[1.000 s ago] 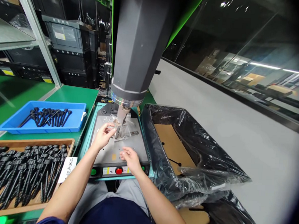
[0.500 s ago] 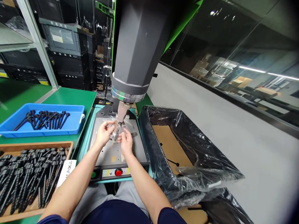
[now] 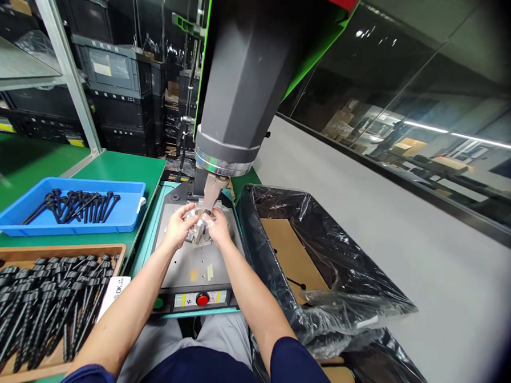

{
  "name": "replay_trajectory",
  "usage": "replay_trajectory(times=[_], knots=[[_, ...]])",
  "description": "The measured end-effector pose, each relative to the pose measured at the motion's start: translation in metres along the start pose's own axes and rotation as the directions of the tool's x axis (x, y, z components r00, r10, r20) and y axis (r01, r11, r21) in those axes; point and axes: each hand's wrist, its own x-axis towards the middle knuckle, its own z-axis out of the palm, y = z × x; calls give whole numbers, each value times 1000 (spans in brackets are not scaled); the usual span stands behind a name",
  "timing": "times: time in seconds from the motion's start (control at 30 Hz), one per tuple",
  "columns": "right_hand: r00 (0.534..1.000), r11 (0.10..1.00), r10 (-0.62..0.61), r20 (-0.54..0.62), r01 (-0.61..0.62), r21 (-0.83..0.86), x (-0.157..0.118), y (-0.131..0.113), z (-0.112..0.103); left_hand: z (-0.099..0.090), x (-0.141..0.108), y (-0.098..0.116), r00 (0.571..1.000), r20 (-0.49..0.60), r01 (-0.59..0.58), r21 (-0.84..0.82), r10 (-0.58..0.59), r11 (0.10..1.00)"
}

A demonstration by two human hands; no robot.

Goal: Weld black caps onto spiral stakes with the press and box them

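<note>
Under the metal horn (image 3: pixel 214 190) of the press, both hands are at a metal fixture (image 3: pixel 200 234) on the grey base plate (image 3: pixel 183 268). My left hand (image 3: pixel 179 225) is at the fixture's left side, thumb and index finger apart, with nothing visible between them. From the right, my right hand (image 3: pixel 218 226) pinches a small black part (image 3: pixel 208 213) at the top of the fixture, just below the horn's tip. The lower end of that part is hidden.
A blue tray (image 3: pixel 125 222) and a wooden tray (image 3: pixel 121 252), both with black stemmed parts, stand at the left. A red button (image 3: pixel 202 299) is on the front panel. At the right is a box lined with black plastic (image 3: pixel 347 248).
My right hand has moved up and inward and now holds the black part at the fixture. My left hand stays at the fixture's left side. The view has shifted slightly.
</note>
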Motion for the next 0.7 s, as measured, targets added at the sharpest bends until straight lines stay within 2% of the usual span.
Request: replay_trajectory(times=[0.13, 0.3, 0.4, 0.5, 0.6, 0.7], knots=[[999, 1000, -18, -40, 18, 8, -4, -10, -6, -2, 0, 0, 1000, -28, 3, -7, -3, 1000], [995, 994, 88, -44, -84, 76, -41, -12, -14, -6, -8, -6, 1000, -17, 0, 25, 1, 1000], [972, 955, 233, 33, -235, 182, -73, -11, -19, -8, -14, -14, 1000, -10, 15, 66, -14, 998], [931, 870, 315, 186, -361, 336, -101, -16, -27, -10, -20, -19, 1000, 3, 5, 118, -6, 993], [912, 808, 272, 308, -390, 441, -116, -28, -35, -14, -28, -18, 998, 28, -58, 165, 54, 985], [945, 835, 210, 252, -307, 456, -117, -41, -44, -20, -44, -14, 994, -15, -98, 239, 105, 966]])
